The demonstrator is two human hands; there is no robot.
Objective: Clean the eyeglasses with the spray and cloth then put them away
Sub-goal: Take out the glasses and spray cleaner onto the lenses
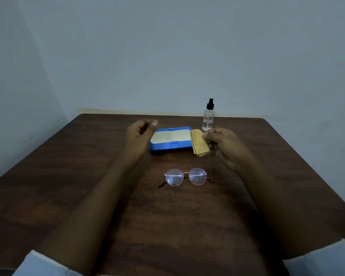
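Pinching the cloth (198, 142) with the right hand (221, 144) for wiping the eyeglasses (185, 177), left hand (139, 134) curled, probably holding nothing.

Eyeglasses (185, 176) lay nearest on the table (88, 176), the case (170, 143) behind them.
The cloth (198, 144), pinched in the right hand (223, 144), hung at the case's right end; the spray bottle (208, 118) stood behind it.

Dark wood-grain table (68, 176) under my fingers (215, 133), its far edge just beyond them. Plain pale blue-grey wall (167, 46) past fingertips. Second wall (12, 76) off to their left, corner between. Yellowish strip (127, 111) at wall foot. Light dim.
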